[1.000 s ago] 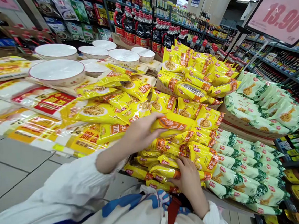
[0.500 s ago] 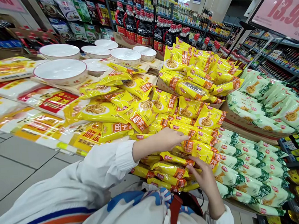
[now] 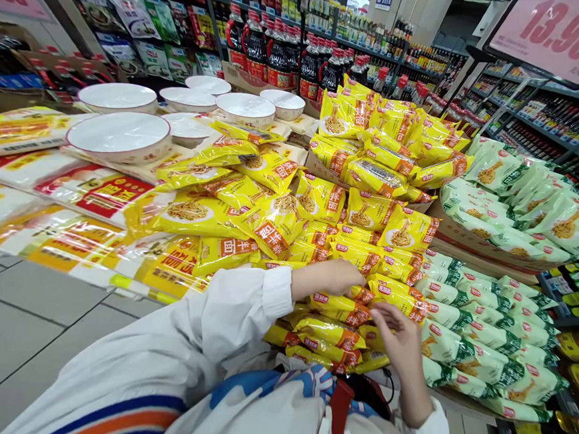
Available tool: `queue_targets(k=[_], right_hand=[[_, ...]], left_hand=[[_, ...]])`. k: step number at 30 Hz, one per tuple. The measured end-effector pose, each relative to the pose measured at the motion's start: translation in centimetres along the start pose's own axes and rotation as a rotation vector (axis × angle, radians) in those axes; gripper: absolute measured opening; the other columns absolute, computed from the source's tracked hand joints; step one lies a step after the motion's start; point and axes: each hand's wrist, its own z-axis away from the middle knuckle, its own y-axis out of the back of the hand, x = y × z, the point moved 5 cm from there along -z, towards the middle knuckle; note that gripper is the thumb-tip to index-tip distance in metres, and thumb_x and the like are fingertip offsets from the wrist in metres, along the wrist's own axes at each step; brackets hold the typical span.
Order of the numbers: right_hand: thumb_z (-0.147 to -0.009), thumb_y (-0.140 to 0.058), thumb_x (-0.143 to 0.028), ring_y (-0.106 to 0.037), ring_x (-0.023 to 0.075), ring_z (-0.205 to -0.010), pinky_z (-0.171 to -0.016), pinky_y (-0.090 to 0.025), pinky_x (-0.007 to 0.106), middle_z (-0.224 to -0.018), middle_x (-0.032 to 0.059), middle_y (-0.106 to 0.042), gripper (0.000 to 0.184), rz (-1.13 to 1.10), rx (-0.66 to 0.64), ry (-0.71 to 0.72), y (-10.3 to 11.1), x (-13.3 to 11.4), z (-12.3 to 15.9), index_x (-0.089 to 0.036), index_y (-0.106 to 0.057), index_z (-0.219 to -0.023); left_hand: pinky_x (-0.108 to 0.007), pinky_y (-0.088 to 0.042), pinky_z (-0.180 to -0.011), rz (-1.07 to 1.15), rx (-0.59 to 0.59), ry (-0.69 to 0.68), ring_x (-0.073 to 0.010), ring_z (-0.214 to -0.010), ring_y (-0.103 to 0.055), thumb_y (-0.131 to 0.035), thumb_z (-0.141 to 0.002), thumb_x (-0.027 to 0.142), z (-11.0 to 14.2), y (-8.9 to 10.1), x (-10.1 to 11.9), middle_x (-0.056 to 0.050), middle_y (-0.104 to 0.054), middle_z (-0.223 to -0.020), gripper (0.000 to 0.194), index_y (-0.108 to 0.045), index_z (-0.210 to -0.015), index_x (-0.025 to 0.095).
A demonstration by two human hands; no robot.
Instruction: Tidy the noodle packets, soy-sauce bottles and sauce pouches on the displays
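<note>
L hand [image 3: 329,277] was palm-down over the yellow noodle pkts [image 3: 334,310], fingers bent down among them, tips hidden; couldn't tell how far open it was or if it had hold of a pkt. R hand [image 3: 402,335] was just beside it, nearer the front R of the pile, part-curled w/ thumb & fingertips by the pkts' orange ends; couldn't tell if it pinched one. Yellow pkts lay in stacked rows under & around both hands, more heaped behind. Green pkts [image 3: 483,325] were stacked right alongside, to the R. Flat bags [image 3: 94,189] lay L, w/ white bowls [image 3: 117,133] behind; price sign [image 3: 547,23] top R.
</note>
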Motion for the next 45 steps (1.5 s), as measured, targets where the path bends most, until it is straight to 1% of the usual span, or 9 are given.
queue_targets(k=[4, 7, 11, 15, 18, 21, 34, 40, 45], right_hand=[[-0.093, -0.065, -0.048, -0.071, 0.0265, -0.094, -0.09, -0.055, 0.043, -0.106, 0.0102, -0.077, 0.033, 0.327, 0.246, 0.25, 4.2, -0.4, -1.0, -0.019, -0.074, -0.107], [-0.097, -0.057, -0.052, -0.063, 0.0304, -0.111, -0.099, -0.046, 0.049, -0.119, 0.0113, -0.072, 0.039, 0.556, 0.181, 0.405, 4.5, 0.5, -1.9, -0.02, -0.071, -0.114], [-0.101, -0.048, -0.052, -0.061, 0.0293, -0.109, -0.092, -0.046, 0.046, -0.119, 0.011, -0.069, 0.038, 0.653, 0.102, 0.359, 4.3, 2.2, -2.5, -0.021, -0.068, -0.111], [-0.1, -0.048, -0.053, -0.056, 0.0321, -0.118, -0.105, -0.036, 0.053, -0.128, 0.0136, -0.063, 0.042, 0.761, 0.071, 0.381, 3.7, 1.9, -2.7, -0.021, -0.064, -0.121], [-0.1, -0.047, -0.053, -0.054, 0.033, -0.124, -0.111, -0.026, 0.056, -0.134, 0.0139, -0.061, 0.05, 0.82, 0.001, 0.403, 2.7, 1.9, -3.0, -0.021, -0.055, -0.137], [-0.1, -0.045, -0.053, -0.058, 0.0311, -0.115, -0.101, -0.035, 0.049, -0.124, 0.0121, -0.066, 0.05, 0.8, -0.018, 0.334, 2.5, 2.8, -3.3, -0.02, -0.055, -0.136], [-0.097, -0.05, -0.053, -0.057, 0.0304, -0.116, -0.098, -0.036, 0.046, -0.124, 0.0095, -0.065, 0.043, 0.73, -0.041, 0.265, 3.2, 3.2, -3.4, -0.022, -0.058, -0.126], [-0.095, -0.056, -0.049, -0.058, 0.0308, -0.115, -0.098, -0.037, 0.047, -0.123, 0.0101, -0.065, 0.04, 0.746, -0.063, 0.25, 3.2, 3.0, -2.9, -0.023, -0.057, -0.125], [-0.096, -0.054, -0.048, -0.057, 0.0314, -0.116, -0.099, -0.037, 0.048, -0.125, 0.0108, -0.065, 0.04, 0.757, -0.05, 0.252, 3.2, 2.8, -2.6, -0.022, -0.057, -0.127]], left_hand=[[-0.03, -0.049, -0.063, 0.03, 0.001, -0.023, -0.0267, -0.084, -0.073, -0.07, -0.089, 0.026, 0.6, -0.4, 0.0, -0.012, -0.078, -0.1, 0.024, -0.07, -0.112, 0.019], [-0.029, -0.049, -0.065, 0.09, -0.021, -0.114, -0.024, -0.083, -0.072, -0.059, -0.097, 0.035, 1.2, 0.0, 0.5, -0.01, -0.077, -0.101, 0.022, -0.071, -0.108, 0.021], [-0.029, -0.051, -0.081, 0.123, 0.12, -0.044, -0.0215, -0.099, -0.069, -0.043, -0.104, 0.031, 1.5, 2.6, -1.7, -0.009, -0.073, -0.114, 0.028, -0.066, -0.118, 0.021], [-0.035, -0.05, -0.093, -0.019, 0.281, 0.189, -0.0268, -0.114, -0.064, -0.056, -0.097, 0.024, 0.9, 3.6, -4.6, -0.014, -0.066, -0.125, 0.032, -0.059, -0.127, 0.016], [-0.036, -0.051, -0.09, -0.078, 0.192, 0.233, -0.0305, -0.11, -0.065, -0.071, -0.087, 0.03, -0.5, 1.9, -4.8, -0.017, -0.068, -0.121, 0.04, -0.061, -0.121, 0.012], [-0.034, -0.053, -0.082, -0.044, 0.089, 0.265, -0.0292, -0.101, -0.07, -0.072, -0.086, 0.028, -1.5, 0.8, -4.9, -0.016, -0.073, -0.111, 0.04, -0.062, -0.122, 0.014], [-0.027, -0.048, -0.066, 0.153, -0.19, 0.016, -0.021, -0.076, -0.069, -0.075, -0.081, 0.036, -1.2, 1.6, -4.3, -0.007, -0.078, -0.093, 0.024, -0.076, -0.098, 0.019], [-0.03, -0.05, -0.083, 0.049, 0.211, 0.193, -0.0253, -0.101, -0.069, -0.066, -0.091, 0.032, -3.3, 4.0, -6.7, -0.015, -0.073, -0.119, 0.035, -0.065, -0.121, 0.015], [-0.033, -0.051, -0.075, -0.001, 0.057, 0.269, -0.0288, -0.086, -0.072, -0.072, -0.078, 0.012, -4.3, 1.2, -7.4, -0.014, -0.077, -0.101, 0.038, -0.067, -0.116, 0.016]])
